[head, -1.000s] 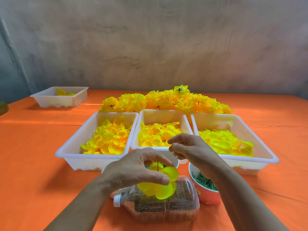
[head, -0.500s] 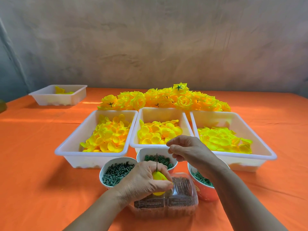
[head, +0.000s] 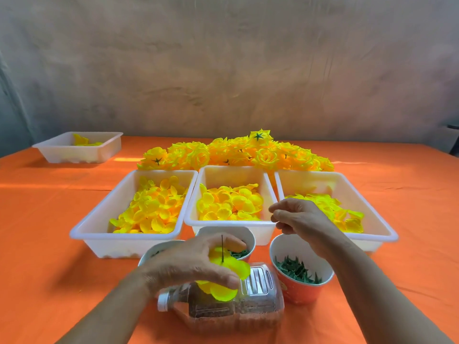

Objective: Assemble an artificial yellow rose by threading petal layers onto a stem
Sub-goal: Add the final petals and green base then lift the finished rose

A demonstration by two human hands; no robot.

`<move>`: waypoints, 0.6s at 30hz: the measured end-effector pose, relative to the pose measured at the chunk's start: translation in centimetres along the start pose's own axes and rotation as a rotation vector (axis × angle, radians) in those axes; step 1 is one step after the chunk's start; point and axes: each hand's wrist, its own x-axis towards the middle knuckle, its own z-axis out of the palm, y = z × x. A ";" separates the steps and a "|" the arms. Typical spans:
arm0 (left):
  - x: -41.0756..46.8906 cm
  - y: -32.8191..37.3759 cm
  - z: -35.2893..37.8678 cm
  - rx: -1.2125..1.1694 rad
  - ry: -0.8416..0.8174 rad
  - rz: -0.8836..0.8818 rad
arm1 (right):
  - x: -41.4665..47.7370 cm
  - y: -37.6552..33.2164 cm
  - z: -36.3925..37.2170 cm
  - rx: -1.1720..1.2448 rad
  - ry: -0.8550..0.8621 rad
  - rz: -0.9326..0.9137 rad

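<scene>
My left hand (head: 188,264) grips a partly built rose over the bottle: yellow petal layers (head: 224,292) spread below my fingers, and a thin dark stem (head: 222,247) pokes straight up through them. My right hand (head: 300,217) hovers with curled fingers over the gap between the middle tray (head: 228,222) and the right tray (head: 372,209); I see nothing in it. Loose yellow petals fill the left tray (head: 99,219), the middle tray and the right tray.
A pile of finished yellow roses (head: 236,152) lies behind the trays. Three cups of small green parts stand in front: left (head: 159,248), middle (head: 244,235), right (head: 298,291). A clear bottle (head: 248,309) lies on its side nearest me. A nearly bare tray (head: 74,152) sits far left on the orange cloth.
My left hand squeezed the petals shut round the stem, then loosened so they spread again. My right hand moved right, from the middle tray's front edge toward the right tray.
</scene>
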 end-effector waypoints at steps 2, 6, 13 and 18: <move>-0.2 0.3 -2.1 -0.081 0.002 0.071 | 0.6 0.5 -1.4 0.011 0.040 0.009; 1.6 -0.2 -5.4 -0.266 0.302 0.068 | 2.6 1.4 -4.0 0.021 0.136 0.042; 8.8 -4.4 -7.7 0.518 0.598 -0.325 | 10.2 3.4 -8.2 -0.233 0.335 0.091; 11.5 -7.4 -7.2 0.542 0.521 -0.456 | 15.5 4.6 -9.3 -0.508 0.358 0.125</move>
